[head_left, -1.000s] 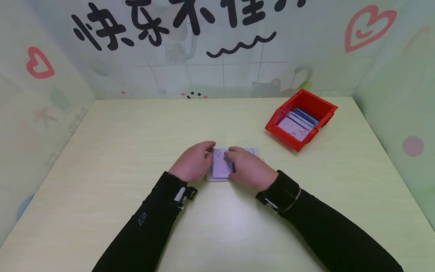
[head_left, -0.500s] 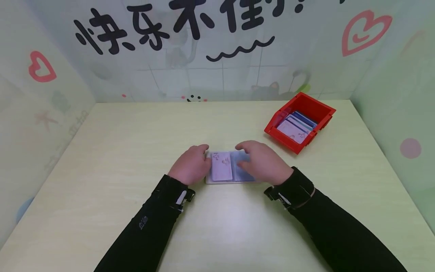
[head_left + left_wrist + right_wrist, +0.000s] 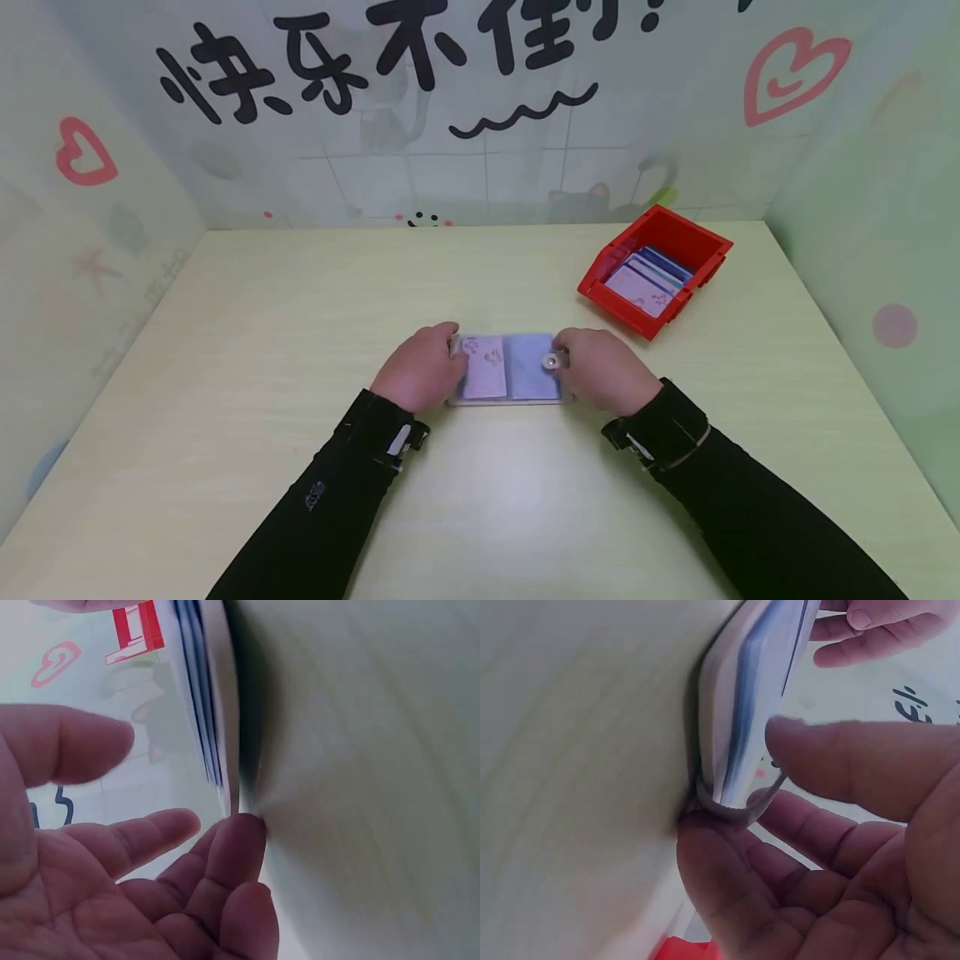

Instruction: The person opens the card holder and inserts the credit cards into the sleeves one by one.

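A card holder (image 3: 530, 371) lies spread on the table with bluish sleeves on its right side. On its left side is a pink card (image 3: 483, 367) with small printed figures. My left hand (image 3: 420, 367) is at the holder's left edge; in the left wrist view its fingertips (image 3: 238, 832) touch the edge and the thumb stays apart from it. My right hand (image 3: 606, 371) holds the strap at the right edge, where a round snap button (image 3: 551, 361) shows. In the right wrist view, the strap (image 3: 739, 814) curves up around the edge between thumb and fingers.
A red bin (image 3: 690, 242) stands at the table's back right, turned at an angle. Several cards (image 3: 641, 283) in pink and blue lie inside it. Printed wall panels (image 3: 480, 183) border the table (image 3: 300, 292) at the back and both sides.
My right hand has moved right from the pink card, across the sleeves, to the holder's right edge and taken the strap; the snap button now shows. The left hand has stayed at the left edge.
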Available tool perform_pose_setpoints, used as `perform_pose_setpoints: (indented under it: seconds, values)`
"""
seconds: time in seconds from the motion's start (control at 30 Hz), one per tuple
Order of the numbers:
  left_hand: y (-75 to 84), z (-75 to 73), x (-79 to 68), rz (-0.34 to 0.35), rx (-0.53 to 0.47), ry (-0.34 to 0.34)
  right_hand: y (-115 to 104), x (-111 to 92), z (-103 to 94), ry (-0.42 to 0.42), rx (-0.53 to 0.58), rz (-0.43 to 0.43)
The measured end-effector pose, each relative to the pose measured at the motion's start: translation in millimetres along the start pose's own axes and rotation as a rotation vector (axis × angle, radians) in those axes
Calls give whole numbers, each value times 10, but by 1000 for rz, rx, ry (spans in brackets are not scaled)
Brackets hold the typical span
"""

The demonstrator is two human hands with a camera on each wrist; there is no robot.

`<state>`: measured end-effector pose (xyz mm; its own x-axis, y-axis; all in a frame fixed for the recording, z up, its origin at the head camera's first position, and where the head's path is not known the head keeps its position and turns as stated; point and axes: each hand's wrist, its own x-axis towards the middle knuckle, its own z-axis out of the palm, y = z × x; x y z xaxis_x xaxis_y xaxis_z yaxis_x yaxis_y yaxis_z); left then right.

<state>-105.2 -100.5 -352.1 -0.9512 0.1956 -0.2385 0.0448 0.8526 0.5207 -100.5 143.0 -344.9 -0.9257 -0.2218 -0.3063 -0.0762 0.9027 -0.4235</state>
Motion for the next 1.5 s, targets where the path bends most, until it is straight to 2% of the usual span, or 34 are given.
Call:
perform_pose_setpoints:
  seconds: [0.23,0.6,0.87,1.03,1.5]
  values:
    - [22,64,3,15,13,13,-9,2,-9,6,-4,-12]
    - [12,18,-6,-26,-79,69,4,20,19,1,56,-6]
    - [39,-10,-26,9,-103,116,11,43,34,6,85,4]
    - [63,-23,-34,40,-150,135,16,43,43,10,95,2]
    - [118,-15,-69,185,-272,181,31,59,61,36,159,-27]
